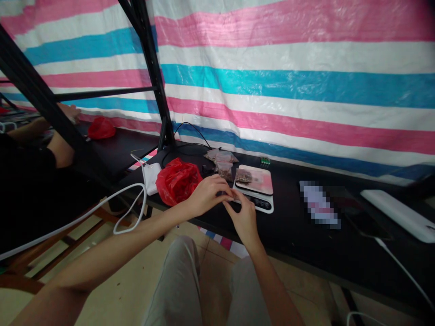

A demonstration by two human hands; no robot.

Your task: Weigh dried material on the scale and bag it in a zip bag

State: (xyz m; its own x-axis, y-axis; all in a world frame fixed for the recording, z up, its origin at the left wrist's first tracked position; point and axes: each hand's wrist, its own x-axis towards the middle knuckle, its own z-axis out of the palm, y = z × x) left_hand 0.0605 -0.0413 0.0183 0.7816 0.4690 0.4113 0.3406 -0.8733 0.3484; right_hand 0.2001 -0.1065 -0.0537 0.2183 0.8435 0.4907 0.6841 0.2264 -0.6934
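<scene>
My left hand (211, 194) and my right hand (245, 216) meet fingertip to fingertip at the front left of a white digital scale (271, 204). Both are closed in a pinch; whatever lies between the fingers is too small and covered to make out. On the scale's pale pink platform (262, 182) rests a small clear bag of brown bits (243, 175), just beyond my fingers. More small clear bags (224, 170) with similar contents lie left of the scale. A crumpled red plastic bag (178, 181) sits beside my left wrist.
A white device (152, 177) with a cable stands left. Green batteries (265, 160) lie behind the scale. To the right are a blurred-out item (319, 203), a dark phone (367, 222) and a white bar-shaped case (403, 215). Another person's arm (63, 145) shows beyond the black frame (154, 68).
</scene>
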